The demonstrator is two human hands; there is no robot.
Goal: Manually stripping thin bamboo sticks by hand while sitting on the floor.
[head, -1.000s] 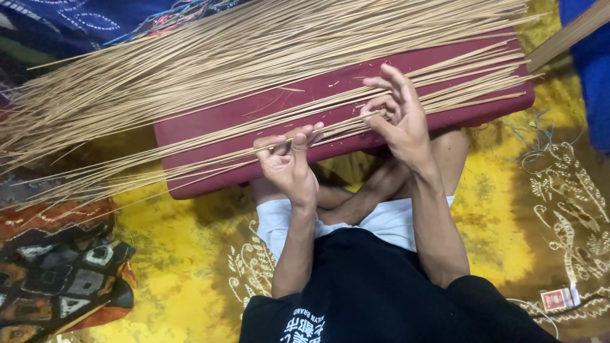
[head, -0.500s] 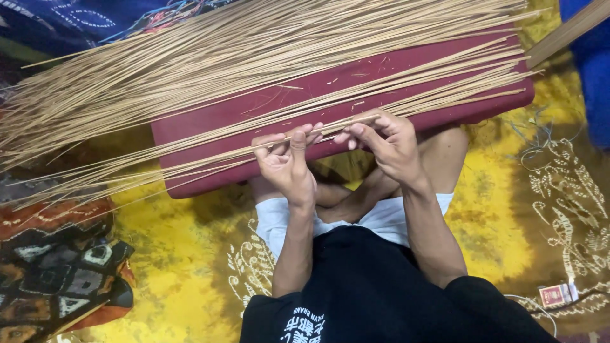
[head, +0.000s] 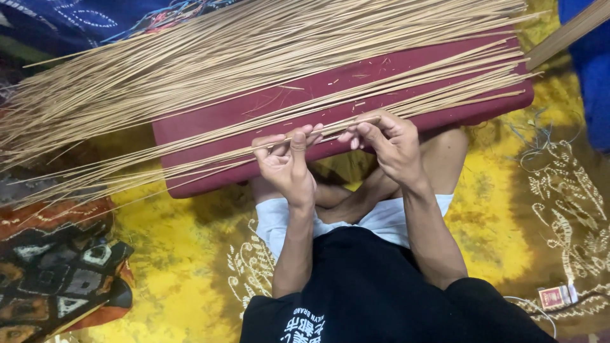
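on the maroon board (head: 222, 121), 1 thin stick (head: 330, 130) is pinched by the left hand (head: 286, 165) and right hand (head: 387, 143). both are closed around it, with the stick pile (head: 190, 70) spread beyond.

Soft even light, perhaps slight blur

Left hand (head: 289, 166) and right hand (head: 389, 145) raised side by side ahead of crossed legs, fingers curled in pinching grips, fingertips nearly meeting, forearms converging forward.

yellow patterned cloth (head: 184, 254) on floor; small red box (head: 555, 296) far right; blue fabric (head: 588, 82) upper right.
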